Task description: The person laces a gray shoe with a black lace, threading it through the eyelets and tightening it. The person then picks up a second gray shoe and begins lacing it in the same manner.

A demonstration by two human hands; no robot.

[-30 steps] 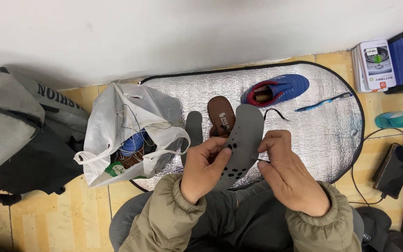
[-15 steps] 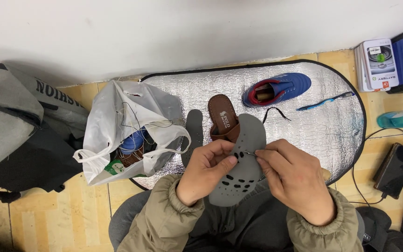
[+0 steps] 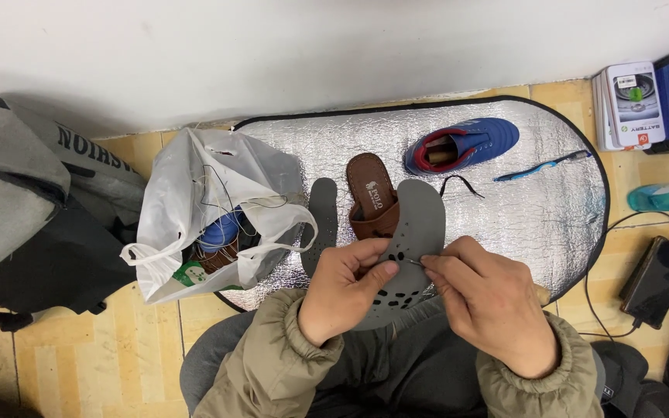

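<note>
Seemingly mid-stitch in the head view, the left hand (image 3: 346, 290) grips the grey insole (image 3: 416, 232) over the lap, thumb pressed on it, while the right hand (image 3: 489, 298) has its fingers pinching a needle (image 3: 416, 262). A slip could prick the thumb. Beyond lie a silver mat (image 3: 520, 217), tiled floor, white wall.

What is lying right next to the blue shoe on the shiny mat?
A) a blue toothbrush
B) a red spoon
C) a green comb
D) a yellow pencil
A: a blue toothbrush lies on the silver mat just to the side of the blue shoe, apart from it and from both hands.
</note>
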